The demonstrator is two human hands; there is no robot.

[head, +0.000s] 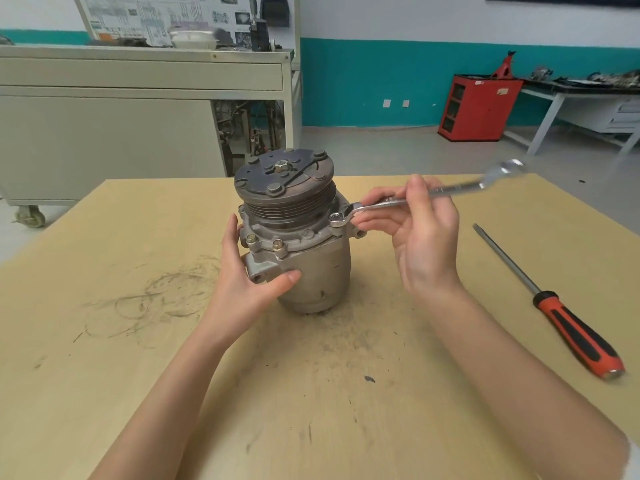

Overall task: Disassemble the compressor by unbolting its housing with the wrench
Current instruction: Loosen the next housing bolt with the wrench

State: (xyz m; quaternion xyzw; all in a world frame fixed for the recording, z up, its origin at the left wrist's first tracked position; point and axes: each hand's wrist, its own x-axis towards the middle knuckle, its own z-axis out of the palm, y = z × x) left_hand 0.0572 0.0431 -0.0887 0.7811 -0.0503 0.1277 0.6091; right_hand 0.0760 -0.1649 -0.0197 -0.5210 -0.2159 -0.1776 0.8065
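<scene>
Close to us is the yellow desk, with dark scratch marks on it. To our right a screwdriver with a red and black handle lies flat on it.

Our left hand presses on the side of the compressor, its fingers fairly straight.

The compressor stands upright in the middle of the desk.

Our right hand has its fingers curled round the wrench. The ring end sits over a bolt on the housing's right edge.

Far back stand a grey cabinet on wheels and a red cabinet.
</scene>
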